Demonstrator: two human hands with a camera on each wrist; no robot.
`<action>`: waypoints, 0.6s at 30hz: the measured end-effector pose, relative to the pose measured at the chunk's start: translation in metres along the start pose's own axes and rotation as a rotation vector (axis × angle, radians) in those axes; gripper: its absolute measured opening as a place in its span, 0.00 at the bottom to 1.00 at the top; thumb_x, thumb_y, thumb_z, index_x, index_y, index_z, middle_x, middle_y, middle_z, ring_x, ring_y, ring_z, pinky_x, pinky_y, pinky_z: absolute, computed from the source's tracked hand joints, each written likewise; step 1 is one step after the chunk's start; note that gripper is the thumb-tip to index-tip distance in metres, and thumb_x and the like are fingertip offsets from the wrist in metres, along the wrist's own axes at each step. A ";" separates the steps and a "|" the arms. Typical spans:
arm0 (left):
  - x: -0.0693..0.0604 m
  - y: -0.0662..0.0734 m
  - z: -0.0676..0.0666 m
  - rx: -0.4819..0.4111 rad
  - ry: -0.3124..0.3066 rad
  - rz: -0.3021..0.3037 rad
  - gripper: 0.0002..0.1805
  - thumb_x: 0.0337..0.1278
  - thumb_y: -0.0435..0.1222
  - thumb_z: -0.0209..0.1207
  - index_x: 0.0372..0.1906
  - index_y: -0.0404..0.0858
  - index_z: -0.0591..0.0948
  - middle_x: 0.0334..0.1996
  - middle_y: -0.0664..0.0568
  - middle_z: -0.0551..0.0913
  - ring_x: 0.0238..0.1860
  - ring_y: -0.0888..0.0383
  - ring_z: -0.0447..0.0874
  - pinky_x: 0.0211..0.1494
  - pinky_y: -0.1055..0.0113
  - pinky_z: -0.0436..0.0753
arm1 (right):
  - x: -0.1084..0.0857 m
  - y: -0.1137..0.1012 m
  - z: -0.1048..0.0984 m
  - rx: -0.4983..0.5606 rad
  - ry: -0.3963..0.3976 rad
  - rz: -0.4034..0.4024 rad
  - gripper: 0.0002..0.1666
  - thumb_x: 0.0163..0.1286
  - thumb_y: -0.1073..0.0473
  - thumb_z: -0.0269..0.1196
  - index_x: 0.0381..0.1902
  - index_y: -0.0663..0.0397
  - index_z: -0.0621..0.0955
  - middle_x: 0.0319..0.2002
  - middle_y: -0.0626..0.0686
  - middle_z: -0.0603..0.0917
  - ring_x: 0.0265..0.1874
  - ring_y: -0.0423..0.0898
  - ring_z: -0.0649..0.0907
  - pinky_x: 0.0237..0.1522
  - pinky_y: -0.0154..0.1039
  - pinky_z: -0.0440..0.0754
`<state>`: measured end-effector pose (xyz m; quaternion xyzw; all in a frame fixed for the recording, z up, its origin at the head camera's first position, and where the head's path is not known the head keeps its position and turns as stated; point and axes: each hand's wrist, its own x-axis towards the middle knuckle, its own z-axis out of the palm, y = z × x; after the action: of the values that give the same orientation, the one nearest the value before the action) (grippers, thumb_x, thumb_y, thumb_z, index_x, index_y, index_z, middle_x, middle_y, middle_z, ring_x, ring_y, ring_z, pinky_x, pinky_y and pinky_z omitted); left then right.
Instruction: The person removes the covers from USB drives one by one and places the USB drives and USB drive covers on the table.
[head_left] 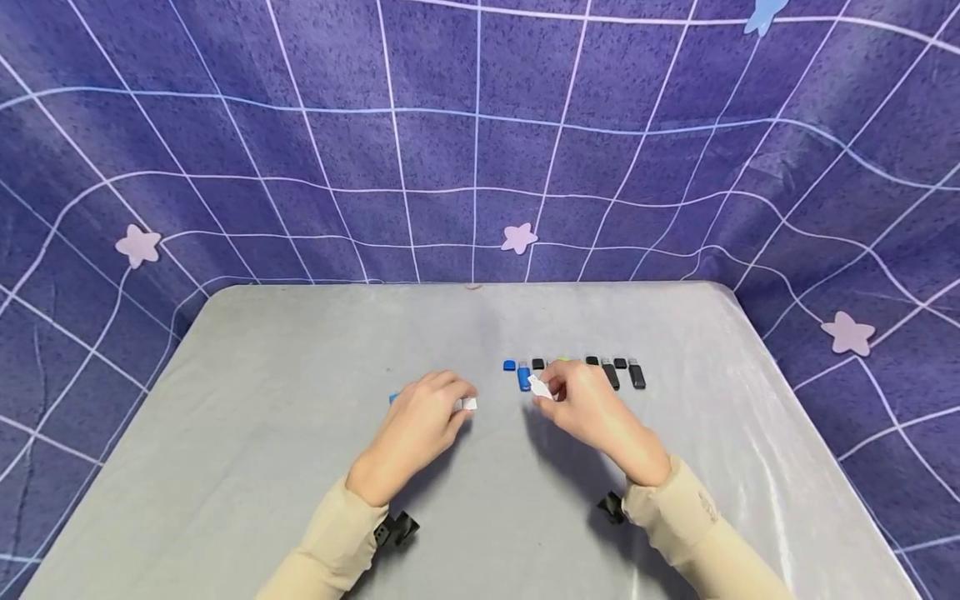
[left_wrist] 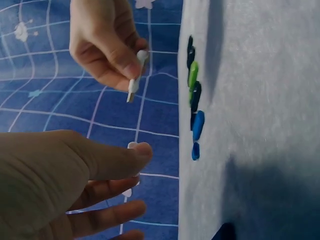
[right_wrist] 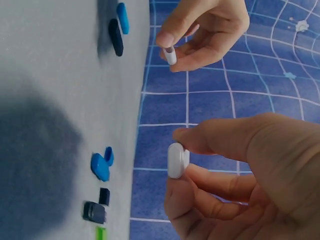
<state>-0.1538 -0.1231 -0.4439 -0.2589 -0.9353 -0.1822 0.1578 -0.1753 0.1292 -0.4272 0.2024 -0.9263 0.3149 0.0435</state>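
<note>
A small white cap (head_left: 470, 403) is pinched between the thumb and fingers of my left hand (head_left: 420, 417). My right hand (head_left: 588, 404) holds a white USB flash drive (head_left: 539, 387) by its body. In the left wrist view the metal plug of the flash drive (left_wrist: 134, 82) points toward the cap (left_wrist: 132, 145), with a gap between them. Both hands are raised above the table. Just beyond the right hand lie a blue USB flash drive (head_left: 523, 377) and its blue cap (head_left: 509, 365). That hand partly hides a green piece (head_left: 563, 359).
Black flash drives (head_left: 637, 374) and black caps (head_left: 620, 363) continue the row to the right. Left of it, a blue piece (right_wrist: 123, 18) and a dark piece (right_wrist: 115, 37) lie side by side. Grey cloth covers the table (head_left: 285, 358); a purple curtain (head_left: 435, 150) hangs behind.
</note>
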 end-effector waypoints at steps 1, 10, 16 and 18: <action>0.002 -0.002 0.001 0.007 -0.008 0.008 0.11 0.54 0.35 0.75 0.42 0.44 0.88 0.40 0.56 0.88 0.42 0.54 0.86 0.43 0.55 0.85 | 0.002 0.000 0.000 0.009 -0.007 0.028 0.09 0.59 0.63 0.74 0.34 0.59 0.85 0.27 0.50 0.85 0.26 0.41 0.81 0.33 0.36 0.81; 0.026 -0.027 0.013 0.079 -0.070 0.003 0.10 0.50 0.34 0.76 0.39 0.41 0.89 0.37 0.52 0.88 0.38 0.52 0.87 0.41 0.54 0.86 | 0.023 -0.002 -0.001 0.058 -0.016 0.182 0.09 0.58 0.57 0.74 0.31 0.54 0.84 0.24 0.45 0.81 0.25 0.40 0.77 0.33 0.36 0.76; 0.045 -0.038 0.016 0.093 -0.138 0.007 0.09 0.53 0.34 0.75 0.39 0.40 0.88 0.36 0.51 0.87 0.38 0.52 0.88 0.40 0.56 0.87 | 0.037 -0.009 0.008 0.043 0.003 0.229 0.08 0.60 0.58 0.73 0.31 0.55 0.85 0.25 0.47 0.83 0.25 0.42 0.78 0.31 0.35 0.76; 0.052 -0.041 0.018 0.093 -0.174 -0.006 0.08 0.54 0.34 0.75 0.39 0.41 0.88 0.36 0.52 0.87 0.39 0.53 0.88 0.40 0.56 0.86 | 0.042 -0.013 0.012 0.027 0.011 0.234 0.08 0.60 0.58 0.73 0.33 0.55 0.87 0.25 0.47 0.84 0.26 0.42 0.79 0.32 0.36 0.78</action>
<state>-0.2219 -0.1259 -0.4496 -0.2633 -0.9537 -0.1160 0.0873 -0.2077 0.0979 -0.4212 0.0919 -0.9390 0.3312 0.0088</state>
